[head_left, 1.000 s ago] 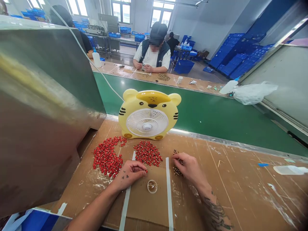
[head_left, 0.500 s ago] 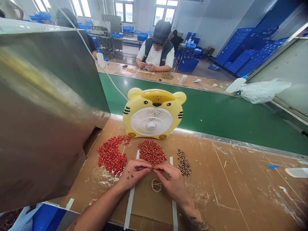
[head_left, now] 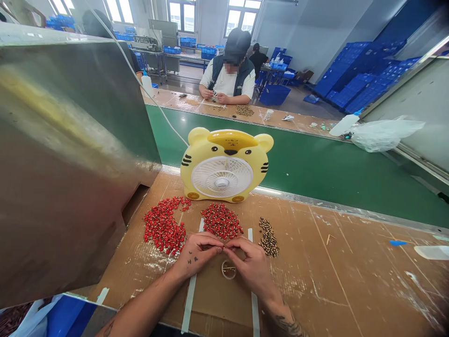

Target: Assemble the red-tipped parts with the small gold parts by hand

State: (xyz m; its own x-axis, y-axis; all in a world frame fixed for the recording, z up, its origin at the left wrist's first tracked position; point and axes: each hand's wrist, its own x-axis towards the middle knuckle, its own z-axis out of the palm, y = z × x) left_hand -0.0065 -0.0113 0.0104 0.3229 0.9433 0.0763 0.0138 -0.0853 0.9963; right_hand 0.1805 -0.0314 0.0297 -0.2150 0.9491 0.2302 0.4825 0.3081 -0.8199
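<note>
My left hand (head_left: pixel 197 252) is closed in a pinch on a small red piece, mostly hidden by the fingers. Fingertip to fingertip with it, my right hand (head_left: pixel 250 262) also pinches; what it grips is too small to make out. Just beyond the hands lies a heap of red pieces with gold-coloured parts (head_left: pixel 221 222). A larger heap of similar red pieces (head_left: pixel 164 225) spreads to the left. Right of my right hand is a small pile of gold-and-dark pieces (head_left: pixel 269 237). Below the fingertips, a clear round ring with a bar across it (head_left: pixel 228 270) rests on the board.
A yellow animal-shaped fan (head_left: pixel 224 175) stands behind the heaps. A large metal housing (head_left: pixel 70 173) rises on the left. White tape strips (head_left: pixel 189 302) run along the cardboard-covered bench (head_left: pixel 333 276). Beyond a green belt (head_left: pixel 315 161), another person (head_left: pixel 229 70) works at small parts.
My fingertips have drawn closer together, and the red piece between them shows less than before. Both hands otherwise stay in about the same place.
</note>
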